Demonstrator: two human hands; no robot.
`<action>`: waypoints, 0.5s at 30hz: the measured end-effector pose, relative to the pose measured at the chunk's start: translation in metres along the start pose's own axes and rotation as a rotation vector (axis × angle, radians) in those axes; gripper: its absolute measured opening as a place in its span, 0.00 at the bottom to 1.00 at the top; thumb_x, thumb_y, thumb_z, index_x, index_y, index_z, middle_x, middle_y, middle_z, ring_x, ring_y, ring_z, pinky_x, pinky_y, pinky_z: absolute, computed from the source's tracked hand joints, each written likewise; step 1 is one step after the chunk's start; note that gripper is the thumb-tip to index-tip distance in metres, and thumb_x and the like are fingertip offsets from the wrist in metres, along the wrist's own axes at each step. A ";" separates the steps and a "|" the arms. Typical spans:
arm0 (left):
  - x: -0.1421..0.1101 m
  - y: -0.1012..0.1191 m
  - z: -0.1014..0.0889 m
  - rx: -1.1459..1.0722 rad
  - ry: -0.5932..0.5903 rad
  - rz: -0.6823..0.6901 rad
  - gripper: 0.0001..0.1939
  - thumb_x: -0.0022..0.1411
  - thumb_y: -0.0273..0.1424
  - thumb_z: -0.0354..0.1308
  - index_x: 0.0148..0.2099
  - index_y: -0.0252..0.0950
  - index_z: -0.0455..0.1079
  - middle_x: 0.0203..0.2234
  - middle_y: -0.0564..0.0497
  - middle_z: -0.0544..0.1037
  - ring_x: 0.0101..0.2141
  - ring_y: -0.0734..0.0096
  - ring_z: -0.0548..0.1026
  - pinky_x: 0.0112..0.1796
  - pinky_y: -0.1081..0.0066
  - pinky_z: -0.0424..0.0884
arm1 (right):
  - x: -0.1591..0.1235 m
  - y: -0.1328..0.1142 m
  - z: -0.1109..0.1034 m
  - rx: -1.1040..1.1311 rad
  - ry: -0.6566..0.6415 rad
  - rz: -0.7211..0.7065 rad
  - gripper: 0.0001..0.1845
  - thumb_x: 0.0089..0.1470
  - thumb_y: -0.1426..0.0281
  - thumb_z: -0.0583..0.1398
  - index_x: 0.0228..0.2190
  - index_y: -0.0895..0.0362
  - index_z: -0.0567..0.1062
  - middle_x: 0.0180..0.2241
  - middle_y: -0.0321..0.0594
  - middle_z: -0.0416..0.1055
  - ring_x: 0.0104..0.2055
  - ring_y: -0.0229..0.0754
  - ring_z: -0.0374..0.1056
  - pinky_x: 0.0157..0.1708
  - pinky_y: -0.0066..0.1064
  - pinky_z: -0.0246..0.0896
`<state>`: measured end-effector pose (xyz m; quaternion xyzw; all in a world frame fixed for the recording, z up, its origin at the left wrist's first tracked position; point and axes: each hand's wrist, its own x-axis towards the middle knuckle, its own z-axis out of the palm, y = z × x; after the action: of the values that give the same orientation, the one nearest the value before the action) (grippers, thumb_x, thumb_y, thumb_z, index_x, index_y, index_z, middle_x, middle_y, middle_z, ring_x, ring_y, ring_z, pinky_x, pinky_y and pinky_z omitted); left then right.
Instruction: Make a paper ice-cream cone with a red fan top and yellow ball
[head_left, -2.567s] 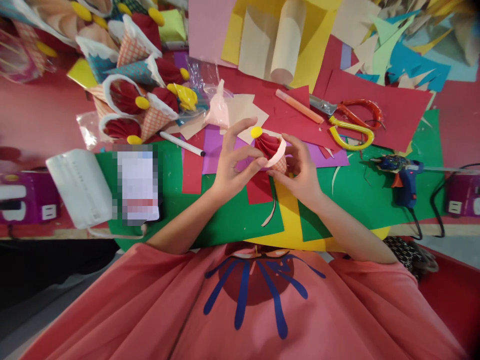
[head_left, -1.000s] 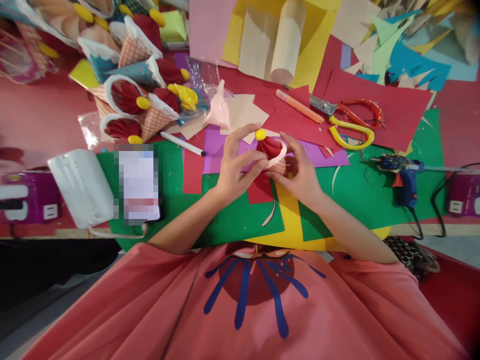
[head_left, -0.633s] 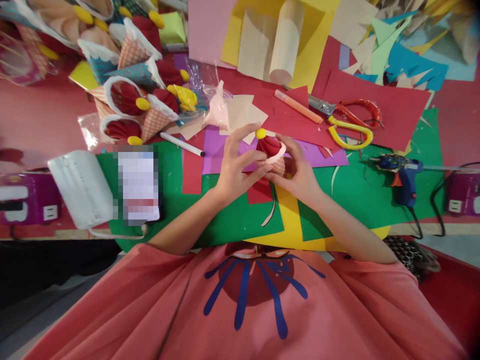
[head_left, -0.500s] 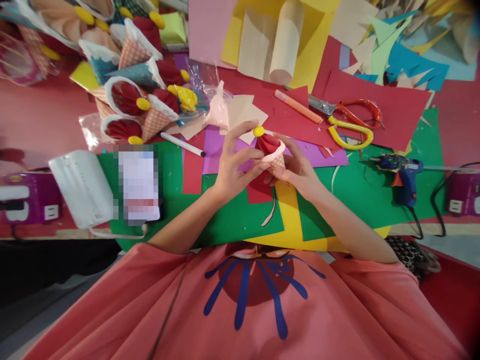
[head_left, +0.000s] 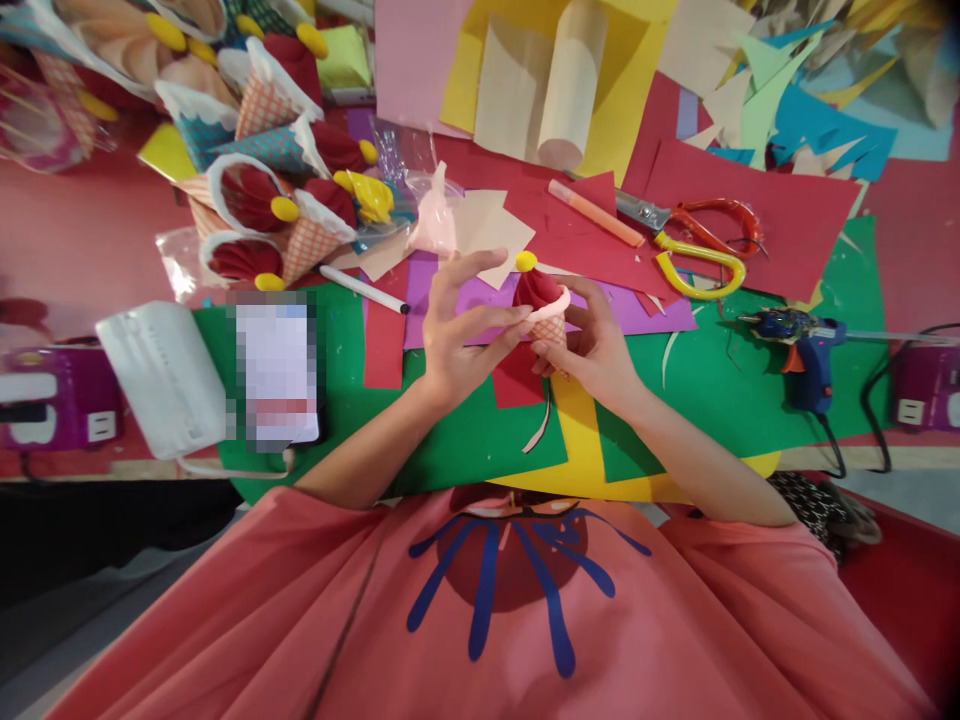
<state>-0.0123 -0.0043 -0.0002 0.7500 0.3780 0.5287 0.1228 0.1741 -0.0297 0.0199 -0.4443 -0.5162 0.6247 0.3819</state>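
Observation:
A small craft ice cream cone (head_left: 549, 328) has a checked base, a pale pink clay rim, a dark red swirl and a yellow ball on top. My right hand (head_left: 604, 350) grips its checked base, thumb in front and fingers behind. From the other side, my left hand (head_left: 463, 335) holds the pink rim between thumb and a finger, while its index finger is raised apart from the cone. The cone stands nearly upright above purple and red paper. Just beyond my left hand lies a bag of pale pink clay (head_left: 435, 222).
Several finished cones (head_left: 259, 190) crowd the upper left. A phone (head_left: 279, 370) and white power bank (head_left: 161, 380) lie left; a marker (head_left: 364, 288) lies nearer. Scissors (head_left: 697, 262) and a glue gun (head_left: 814, 360) are right, with paper scraps (head_left: 825, 120) behind.
The cone has turned more upright in my hands. My left index finger has lifted off the yellow ball, and my right hand has shifted lower on the base.

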 end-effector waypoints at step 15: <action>-0.003 -0.003 0.000 0.041 -0.086 -0.057 0.12 0.65 0.46 0.57 0.42 0.47 0.76 0.54 0.52 0.74 0.54 0.58 0.74 0.59 0.48 0.67 | -0.003 0.009 0.002 -0.141 0.016 -0.022 0.42 0.52 0.51 0.65 0.61 0.45 0.54 0.43 0.40 0.74 0.27 0.38 0.73 0.28 0.34 0.75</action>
<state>-0.0142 -0.0049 -0.0039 0.7635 0.4042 0.4842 0.1385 0.1734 -0.0346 0.0120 -0.4696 -0.5605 0.5790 0.3606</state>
